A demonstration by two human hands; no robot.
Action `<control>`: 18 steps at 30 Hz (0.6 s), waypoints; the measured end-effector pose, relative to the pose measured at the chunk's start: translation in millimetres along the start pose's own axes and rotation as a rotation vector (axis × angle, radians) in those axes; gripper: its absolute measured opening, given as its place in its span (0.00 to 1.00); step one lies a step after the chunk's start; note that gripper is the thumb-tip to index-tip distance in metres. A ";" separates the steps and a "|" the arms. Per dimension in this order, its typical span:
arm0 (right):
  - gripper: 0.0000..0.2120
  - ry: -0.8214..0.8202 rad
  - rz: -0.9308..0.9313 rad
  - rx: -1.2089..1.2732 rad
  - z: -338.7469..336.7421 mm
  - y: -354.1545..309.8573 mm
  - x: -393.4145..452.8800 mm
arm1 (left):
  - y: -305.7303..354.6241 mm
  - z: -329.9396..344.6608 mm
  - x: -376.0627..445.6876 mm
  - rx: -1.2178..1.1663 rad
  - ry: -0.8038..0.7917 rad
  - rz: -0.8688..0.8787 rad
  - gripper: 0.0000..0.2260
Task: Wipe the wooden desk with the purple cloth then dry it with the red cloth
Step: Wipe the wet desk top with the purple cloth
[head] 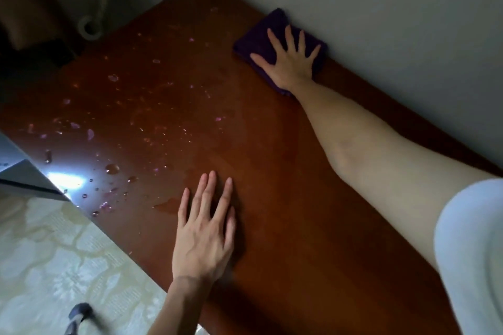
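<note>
Wiping step: right hand (290, 61), fingers spread, presses the purple cloth (261, 38) flat at the desk's (285, 212) far edge; left hand (205, 236) rests flat, empty; next, sweep left through the droplets (112, 168)

The right hand (290, 62) presses the purple cloth (275, 38) flat beside the wall (381, 8). The left hand (205, 231) rests flat (fingers spread) on the wet table (285, 171).
</note>
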State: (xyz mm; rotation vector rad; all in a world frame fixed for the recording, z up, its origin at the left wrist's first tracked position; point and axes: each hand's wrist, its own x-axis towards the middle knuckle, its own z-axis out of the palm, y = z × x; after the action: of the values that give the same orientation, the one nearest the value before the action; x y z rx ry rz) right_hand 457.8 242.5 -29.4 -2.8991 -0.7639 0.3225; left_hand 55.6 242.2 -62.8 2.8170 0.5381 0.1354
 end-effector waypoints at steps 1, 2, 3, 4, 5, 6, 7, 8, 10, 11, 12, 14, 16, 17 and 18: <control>0.44 0.011 -0.006 0.001 0.9 5.5 -11.5 | -0.4 0.4 0.4 -0.008 0.007 0.000 0.27; 0.43 0.018 -0.005 0.004 2.2 12.5 -26.0 | -0.3 0.3 0.1 -0.015 0.012 -0.001 0.27; 0.43 0.023 0.002 0.008 3.4 21.3 -43.5 | -0.3 0.1 0.1 -0.023 0.014 0.004 0.27; 0.43 0.030 0.005 0.003 6.1 31.2 -63.6 | -0.4 -0.4 -0.1 -0.029 0.016 0.008 0.26; 0.43 0.039 0.002 -0.012 10.3 42.0 -86.2 | -0.5 -0.8 -0.7 -0.034 0.021 0.008 0.26; 0.42 0.048 0.000 -0.028 14.7 53.7 -112.3 | -0.5 -1.0 -0.7 -0.036 0.026 0.008 0.26; 0.43 0.055 0.003 -0.041 19.8 67.0 -142.7 | -0.5 -1.0 -0.7 -0.035 0.028 0.008 0.26; 0.43 0.063 0.014 -0.053 26.1 81.1 -177.2 | -0.2 -1.0 -0.8 -0.036 0.026 0.009 0.26; 0.43 0.087 0.047 -0.092 41.2 107.7 -256.7 | 0.0 -1.5 -1.0 -0.037 0.023 0.002 0.26; 0.43 0.104 0.063 -0.112 48.2 119.3 -298.1 | -0.4 -1.6 -0.5 -0.039 0.022 0.002 0.26; 0.43 0.110 0.079 -0.124 54.7 128.4 -336.3 | -0.5 -2.0 -0.3 -0.039 0.019 0.004 0.26; 0.42 0.098 0.116 -0.133 62.7 140.2 -387.8 | 1.2 -2.9 -0.3 -0.035 0.016 0.002 0.27; 0.42 0.062 0.135 -0.128 61.9 144.5 -394.8 | 3.5 -3.2 -0.4 -0.037 0.018 -0.014 0.27; 0.43 0.049 0.128 -0.121 58.1 144.0 -385.2 | 4.3 -3.3 -0.3 -0.043 0.018 -0.019 0.27; 0.43 0.038 0.105 -0.117 53.1 143.5 -369.1 | 4.6 -3.0 -0.1 -0.052 0.020 -0.022 0.27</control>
State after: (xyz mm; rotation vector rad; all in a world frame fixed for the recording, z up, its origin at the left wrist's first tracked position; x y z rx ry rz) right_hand 199.4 -62.1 -42.1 -3.0525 -0.6476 0.2403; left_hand 56.8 238.7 -58.7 2.7615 0.5623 0.1711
